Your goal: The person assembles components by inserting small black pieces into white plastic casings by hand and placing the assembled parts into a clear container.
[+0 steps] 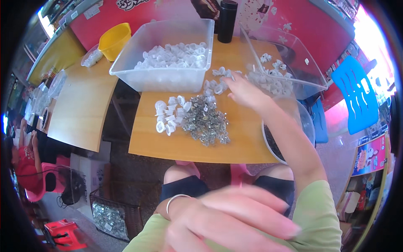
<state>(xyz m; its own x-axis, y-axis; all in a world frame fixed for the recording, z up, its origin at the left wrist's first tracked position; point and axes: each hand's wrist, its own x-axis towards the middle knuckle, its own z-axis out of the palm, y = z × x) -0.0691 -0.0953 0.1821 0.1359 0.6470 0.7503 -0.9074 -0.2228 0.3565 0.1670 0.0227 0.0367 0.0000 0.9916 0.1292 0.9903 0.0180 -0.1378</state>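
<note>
Over the wooden table (247, 143), my right hand (245, 90) reaches to the loose white plastic caps (216, 87), its fingers stretched out and its fingertips at the caps. No grip on a cap shows. My left hand (231, 216), with a bangle at the wrist, is raised close in front of my body. It is blurred, with fingers extended and apart, and nothing shows in it. A heap of small shiny metal pieces (205, 122) lies mid-table, with more white caps (170, 115) along its left side.
A translucent bin (163, 80) full of white caps stands behind the heap. At right are a clear bin (310, 86) holding white pieces and a round clear tub (308, 126) under my forearm. A black bottle (227, 23) and yellow bucket (115, 41) stand farther back.
</note>
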